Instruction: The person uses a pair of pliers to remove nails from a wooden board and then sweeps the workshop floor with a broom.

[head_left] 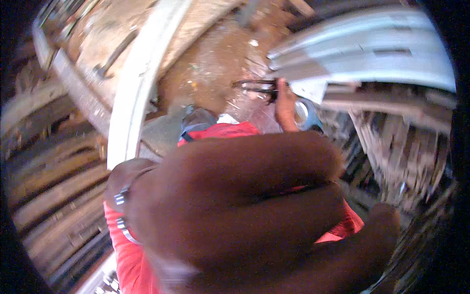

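Observation:
My left hand [235, 191] is very close to the view and covers much of its middle. Its fingers stretch to the right with a gap between them, the thumb stands apart at the lower right, and nothing shows in it. A metal band and a red sleeve [128, 259] show by its wrist. Beyond it, my right hand [286, 109] is closed round a dark pincer-like tool [257, 87] whose two thin arms point left. Motion blurs the tool, so its exact kind is unclear. The left hand hides my right forearm and most of my red top [220, 131].
A long white beam [139, 78] runs up the left side. Past it, a hammer-like tool [116, 53] lies on a pale board. Light-blue corrugated sheeting [372, 44] lies at the upper right. Stacked timber [58, 191] fills the left; wood pieces [401, 147] crowd the right.

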The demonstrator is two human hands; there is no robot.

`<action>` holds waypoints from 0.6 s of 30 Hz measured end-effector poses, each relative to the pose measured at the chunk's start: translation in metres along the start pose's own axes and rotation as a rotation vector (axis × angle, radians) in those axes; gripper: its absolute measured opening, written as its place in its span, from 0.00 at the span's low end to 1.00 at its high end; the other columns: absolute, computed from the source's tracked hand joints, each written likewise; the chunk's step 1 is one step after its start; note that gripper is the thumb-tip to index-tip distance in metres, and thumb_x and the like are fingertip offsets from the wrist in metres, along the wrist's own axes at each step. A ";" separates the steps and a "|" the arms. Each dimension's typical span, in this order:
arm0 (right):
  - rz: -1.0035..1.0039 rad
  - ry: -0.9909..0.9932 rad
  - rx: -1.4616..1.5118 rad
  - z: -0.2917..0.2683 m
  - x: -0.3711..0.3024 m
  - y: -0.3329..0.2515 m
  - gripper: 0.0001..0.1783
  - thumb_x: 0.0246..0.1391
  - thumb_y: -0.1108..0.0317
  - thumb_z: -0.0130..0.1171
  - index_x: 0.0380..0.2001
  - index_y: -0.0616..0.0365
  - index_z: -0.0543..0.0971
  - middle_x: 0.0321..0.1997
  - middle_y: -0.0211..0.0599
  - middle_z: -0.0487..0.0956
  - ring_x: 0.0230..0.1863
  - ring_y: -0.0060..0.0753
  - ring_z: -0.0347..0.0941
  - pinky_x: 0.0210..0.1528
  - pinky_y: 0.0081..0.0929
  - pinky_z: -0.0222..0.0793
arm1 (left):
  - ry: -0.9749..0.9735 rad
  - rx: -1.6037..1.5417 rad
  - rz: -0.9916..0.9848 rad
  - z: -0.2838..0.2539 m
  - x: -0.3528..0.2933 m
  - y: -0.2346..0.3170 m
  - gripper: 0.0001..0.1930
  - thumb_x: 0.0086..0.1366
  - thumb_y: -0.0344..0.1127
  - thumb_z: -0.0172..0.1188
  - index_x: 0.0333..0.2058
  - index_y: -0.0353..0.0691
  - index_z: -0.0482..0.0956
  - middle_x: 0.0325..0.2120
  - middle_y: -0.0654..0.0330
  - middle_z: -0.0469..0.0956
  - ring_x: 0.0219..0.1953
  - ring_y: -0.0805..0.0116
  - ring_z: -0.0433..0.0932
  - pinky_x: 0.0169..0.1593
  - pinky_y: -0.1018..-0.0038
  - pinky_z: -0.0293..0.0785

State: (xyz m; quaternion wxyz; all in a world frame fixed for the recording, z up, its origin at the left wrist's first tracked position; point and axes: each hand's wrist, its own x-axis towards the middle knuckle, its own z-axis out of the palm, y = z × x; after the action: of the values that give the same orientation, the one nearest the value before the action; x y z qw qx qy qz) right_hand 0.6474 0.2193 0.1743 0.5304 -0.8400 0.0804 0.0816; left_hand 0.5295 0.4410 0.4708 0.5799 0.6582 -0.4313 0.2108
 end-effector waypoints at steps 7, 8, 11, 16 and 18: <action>0.065 -0.318 0.734 0.119 0.076 -0.103 0.20 0.64 0.51 0.52 0.43 0.59 0.74 0.35 0.37 0.79 0.29 0.29 0.77 0.27 0.26 0.75 | 0.433 0.473 -0.194 -0.086 -0.032 0.017 0.17 0.63 0.34 0.58 0.48 0.30 0.75 0.40 0.52 0.79 0.42 0.59 0.79 0.51 0.68 0.71; 0.094 -0.404 0.807 0.144 0.077 -0.125 0.20 0.64 0.51 0.52 0.44 0.58 0.74 0.36 0.38 0.80 0.30 0.30 0.77 0.29 0.27 0.75 | 0.557 0.625 -0.271 -0.095 -0.044 0.029 0.18 0.63 0.35 0.58 0.48 0.30 0.75 0.40 0.52 0.79 0.42 0.60 0.79 0.51 0.68 0.71; 0.036 -0.515 0.852 0.181 0.093 -0.154 0.18 0.64 0.52 0.52 0.44 0.57 0.74 0.39 0.39 0.81 0.31 0.32 0.78 0.40 0.30 0.76 | 0.956 0.925 -0.673 -0.134 -0.103 0.024 0.19 0.63 0.35 0.58 0.50 0.30 0.75 0.41 0.52 0.79 0.43 0.60 0.79 0.52 0.68 0.71; 0.051 -0.556 0.814 0.264 0.134 -0.203 0.15 0.66 0.58 0.48 0.45 0.59 0.71 0.41 0.45 0.80 0.33 0.38 0.79 0.37 0.40 0.79 | 1.392 1.036 -1.263 -0.152 -0.264 0.053 0.19 0.65 0.36 0.59 0.50 0.29 0.75 0.44 0.53 0.79 0.45 0.67 0.76 0.50 0.73 0.69; 0.075 -0.577 0.789 0.297 0.145 -0.221 0.15 0.66 0.59 0.47 0.45 0.59 0.70 0.41 0.46 0.79 0.34 0.40 0.79 0.37 0.43 0.80 | 1.569 1.065 -1.347 -0.135 -0.345 0.070 0.23 0.62 0.37 0.62 0.51 0.25 0.73 0.44 0.50 0.79 0.44 0.68 0.76 0.50 0.74 0.70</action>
State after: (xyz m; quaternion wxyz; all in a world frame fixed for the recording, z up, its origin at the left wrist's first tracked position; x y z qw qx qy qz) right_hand 0.8219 0.5744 0.2101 0.8055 -0.5146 -0.0148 0.2936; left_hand 0.3165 0.6830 0.2751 0.3325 0.6036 0.6266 0.3640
